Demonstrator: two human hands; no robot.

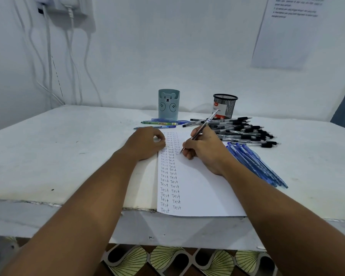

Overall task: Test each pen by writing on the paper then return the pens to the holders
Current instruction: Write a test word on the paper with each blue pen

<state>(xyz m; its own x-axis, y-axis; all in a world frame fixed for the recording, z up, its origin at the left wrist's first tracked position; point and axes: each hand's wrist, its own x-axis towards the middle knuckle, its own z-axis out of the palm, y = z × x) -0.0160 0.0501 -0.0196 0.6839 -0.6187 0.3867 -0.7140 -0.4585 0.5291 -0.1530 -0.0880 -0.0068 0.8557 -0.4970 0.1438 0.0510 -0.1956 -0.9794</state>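
A white sheet of paper (199,188) lies on the table, its left part filled with columns of the word "Test". My right hand (205,149) grips a clear black pen (204,126) whose tip touches the paper beside the written columns. My left hand (145,143) rests with curled fingers on the sheet's upper left edge and holds nothing. A heap of black pens (245,131) lies right of the paper, with a row of blue pens (257,164) nearer me. At the back stand a teal bear holder (168,104) and a black mesh holder (225,105).
A few coloured pens (161,123) lie in front of the bear holder. The white table (68,148) meets a wall at the back. Cables (48,56) hang down the wall at left. A printed sheet (287,30) is stuck on the wall at right.
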